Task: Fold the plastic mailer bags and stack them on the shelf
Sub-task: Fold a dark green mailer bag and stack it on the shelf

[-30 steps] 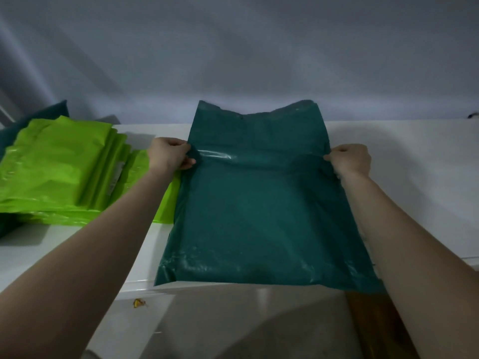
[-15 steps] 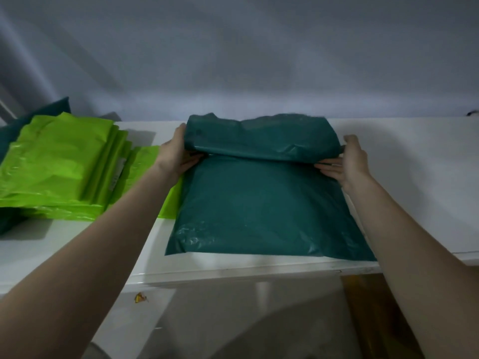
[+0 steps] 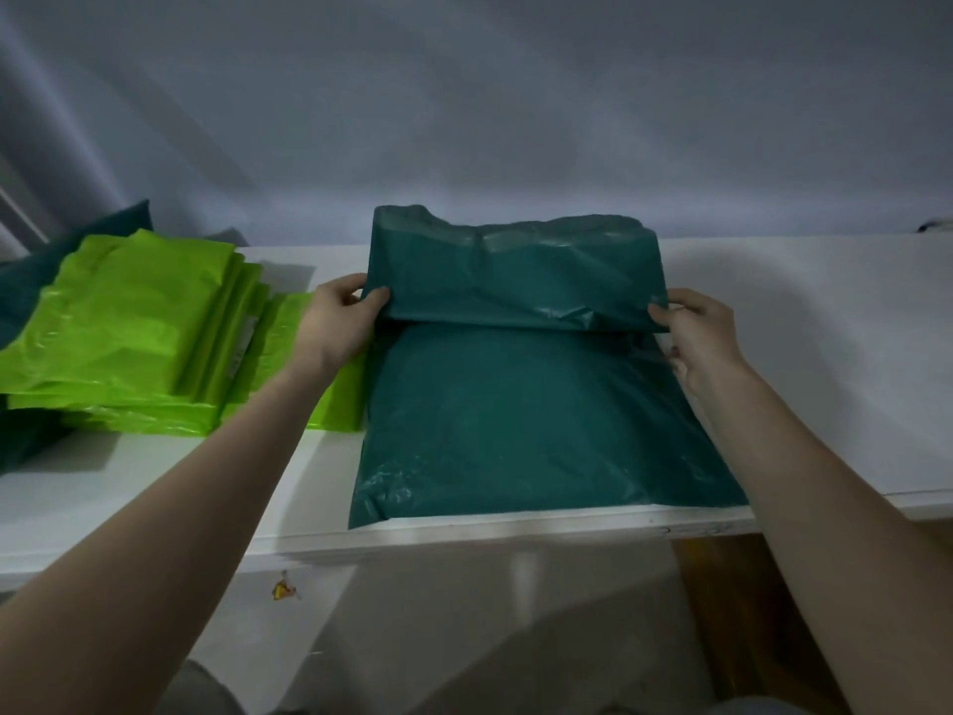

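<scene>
A dark green mailer bag (image 3: 536,420) lies on the white shelf (image 3: 825,353), its near edge at the shelf's front lip. Its far part is folded over toward me as a flap (image 3: 515,276). My left hand (image 3: 338,322) pinches the flap's left corner, thumb on top. My right hand (image 3: 696,332) pinches the flap's right corner. A stack of folded lime green mailer bags (image 3: 134,327) sits to the left, touching the dark bag's left edge.
More dark green bags (image 3: 62,250) lie behind and under the lime stack at far left. A grey wall rises behind the shelf. Bare shelf extends to the right. Below the shelf are a white panel and brown floor (image 3: 742,611).
The flat bag was pushed farther onto the shelf and its far end folded over toward me. Both hands shifted from the bag's side edges to the flap's corners.
</scene>
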`<action>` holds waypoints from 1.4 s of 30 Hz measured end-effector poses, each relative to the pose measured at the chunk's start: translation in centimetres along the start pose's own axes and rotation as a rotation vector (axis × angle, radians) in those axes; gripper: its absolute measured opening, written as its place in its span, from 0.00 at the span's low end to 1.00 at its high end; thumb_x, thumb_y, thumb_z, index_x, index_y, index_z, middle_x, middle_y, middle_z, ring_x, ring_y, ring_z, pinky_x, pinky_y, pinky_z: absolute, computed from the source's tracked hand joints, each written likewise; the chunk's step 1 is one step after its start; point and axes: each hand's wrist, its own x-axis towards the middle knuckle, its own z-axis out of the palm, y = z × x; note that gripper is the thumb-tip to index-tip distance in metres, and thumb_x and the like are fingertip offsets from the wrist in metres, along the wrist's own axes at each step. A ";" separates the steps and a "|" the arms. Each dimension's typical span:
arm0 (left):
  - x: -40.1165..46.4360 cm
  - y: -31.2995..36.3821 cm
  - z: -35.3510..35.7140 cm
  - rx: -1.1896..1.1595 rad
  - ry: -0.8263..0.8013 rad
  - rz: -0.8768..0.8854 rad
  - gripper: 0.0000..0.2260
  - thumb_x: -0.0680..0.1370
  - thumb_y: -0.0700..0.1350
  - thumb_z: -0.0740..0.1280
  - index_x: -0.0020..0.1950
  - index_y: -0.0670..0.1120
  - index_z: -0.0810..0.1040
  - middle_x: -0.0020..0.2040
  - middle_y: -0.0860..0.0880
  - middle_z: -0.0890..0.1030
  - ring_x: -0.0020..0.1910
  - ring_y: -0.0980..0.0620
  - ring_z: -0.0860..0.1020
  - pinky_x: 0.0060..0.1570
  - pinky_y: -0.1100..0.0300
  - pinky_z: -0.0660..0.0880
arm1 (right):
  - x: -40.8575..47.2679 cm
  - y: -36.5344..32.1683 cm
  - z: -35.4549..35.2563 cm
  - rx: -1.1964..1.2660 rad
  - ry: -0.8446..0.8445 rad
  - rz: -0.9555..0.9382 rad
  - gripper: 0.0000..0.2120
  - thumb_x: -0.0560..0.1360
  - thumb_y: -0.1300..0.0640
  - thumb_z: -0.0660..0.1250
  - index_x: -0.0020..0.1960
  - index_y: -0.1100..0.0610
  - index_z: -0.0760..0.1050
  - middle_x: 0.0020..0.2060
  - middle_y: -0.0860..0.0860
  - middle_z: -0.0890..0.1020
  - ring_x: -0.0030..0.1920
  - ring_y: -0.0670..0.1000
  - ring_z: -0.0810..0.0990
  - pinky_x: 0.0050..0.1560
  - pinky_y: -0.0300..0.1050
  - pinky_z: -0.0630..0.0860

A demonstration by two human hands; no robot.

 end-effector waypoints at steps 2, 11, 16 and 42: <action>-0.4 0.4 -0.1 -0.034 0.035 0.010 0.06 0.78 0.47 0.65 0.54 0.52 0.78 0.37 0.53 0.75 0.33 0.60 0.72 0.31 0.62 0.71 | -0.5 -0.5 -0.3 0.029 0.026 -0.011 0.07 0.74 0.68 0.64 0.43 0.58 0.77 0.34 0.51 0.77 0.22 0.40 0.71 0.20 0.30 0.63; -1.3 2.1 -1.9 -0.488 -0.209 -0.149 0.07 0.79 0.42 0.61 0.48 0.52 0.77 0.49 0.55 0.82 0.42 0.56 0.83 0.41 0.64 0.76 | -1.3 -3.0 -1.8 0.224 -0.037 0.039 0.15 0.71 0.76 0.55 0.41 0.61 0.75 0.42 0.57 0.81 0.39 0.53 0.83 0.43 0.40 0.81; -2.8 2.0 -2.6 -0.586 -0.298 -0.273 0.17 0.75 0.41 0.51 0.43 0.46 0.80 0.52 0.48 0.80 0.44 0.50 0.78 0.46 0.57 0.74 | -1.7 -3.1 -3.0 0.400 -0.101 0.183 0.10 0.72 0.66 0.50 0.44 0.59 0.69 0.54 0.59 0.78 0.47 0.59 0.82 0.49 0.50 0.79; -9.4 1.2 -0.9 -0.018 0.061 -0.147 0.13 0.79 0.44 0.61 0.60 0.40 0.75 0.48 0.42 0.78 0.44 0.45 0.76 0.40 0.55 0.75 | -6.1 -1.0 -5.9 -0.537 -0.052 -0.089 0.05 0.77 0.58 0.62 0.47 0.59 0.75 0.48 0.57 0.79 0.47 0.55 0.76 0.49 0.47 0.73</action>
